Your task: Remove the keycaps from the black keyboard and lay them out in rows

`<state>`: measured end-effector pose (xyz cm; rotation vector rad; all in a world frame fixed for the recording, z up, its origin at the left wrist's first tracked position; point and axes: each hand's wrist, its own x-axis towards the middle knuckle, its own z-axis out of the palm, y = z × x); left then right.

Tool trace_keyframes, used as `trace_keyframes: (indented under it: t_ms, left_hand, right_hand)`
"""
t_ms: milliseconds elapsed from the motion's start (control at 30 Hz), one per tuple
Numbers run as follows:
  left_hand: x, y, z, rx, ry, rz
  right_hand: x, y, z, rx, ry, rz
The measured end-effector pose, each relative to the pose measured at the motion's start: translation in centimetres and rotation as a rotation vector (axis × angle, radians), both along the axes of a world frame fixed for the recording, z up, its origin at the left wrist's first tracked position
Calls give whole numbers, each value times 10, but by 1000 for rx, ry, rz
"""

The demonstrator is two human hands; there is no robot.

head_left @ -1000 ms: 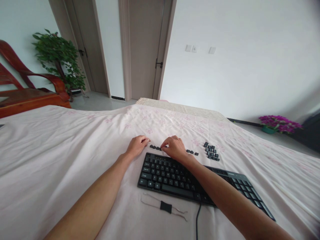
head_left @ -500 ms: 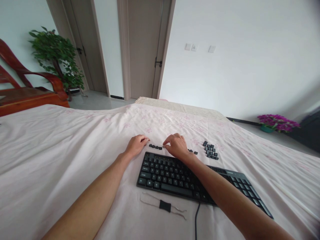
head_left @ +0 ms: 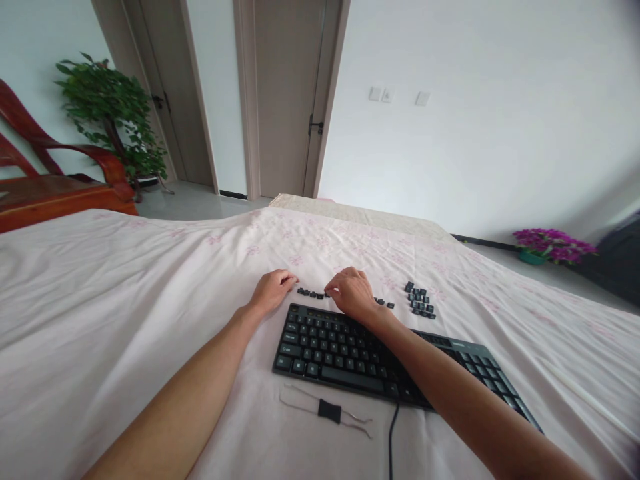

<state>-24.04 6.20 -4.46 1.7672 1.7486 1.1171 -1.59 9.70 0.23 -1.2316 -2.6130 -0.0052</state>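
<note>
A black keyboard (head_left: pixel 350 375) lies on the bedsheet under my right forearm, with bare slots along its top row. Just beyond its upper edge, a short row of loose black keycaps (head_left: pixel 310 294) stretches between my hands. My right hand (head_left: pixel 351 292) pinches at the right end of this row, thumb and forefinger on a small dark keycap (head_left: pixel 327 294). Left of the row, my left hand (head_left: pixel 274 291) rests on the sheet with its fingers curled together; whatever they may hold is hidden. Below the keyboard lies a wire keycap puller (head_left: pixel 330 411) with a black middle.
More keycaps (head_left: pixel 384 303) lie right of my right hand, and a grouped cluster of keycaps (head_left: pixel 421 300) sits farther right. The keyboard's cable (head_left: pixel 393 440) runs toward me. The floral bedsheet (head_left: pixel 150 300) is wrinkled. Beyond are a wooden chair (head_left: pixel 107 167) and a door (head_left: pixel 285 100).
My right hand has shifted very slightly, its thumb and forefinger closing over a keycap at the row's end. My left hand and the keyboard have stayed in place.
</note>
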Motion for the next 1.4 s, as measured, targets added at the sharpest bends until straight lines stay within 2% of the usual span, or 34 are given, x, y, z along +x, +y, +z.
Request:
trace_keyframes:
  t_ms: [367,667,900,1167,1400]
  left_hand:
    - [0,0,0,-2,-5,-4]
    - [0,0,0,-10,-13,0]
    - [0,0,1,-19,-8,0]
    - [1,-1,1,-17,-6,-3]
    - [-1,0,-1,2,2,-12]
  right_hand:
    - [2,-2,-2,-33,52,10]
    - [16,6,6,-1,25,-131]
    - [18,4,1,-5,-15,-56]
    - [19,-1,4,-17,11,-76]
    - [20,-3,-2,-44,61,-76]
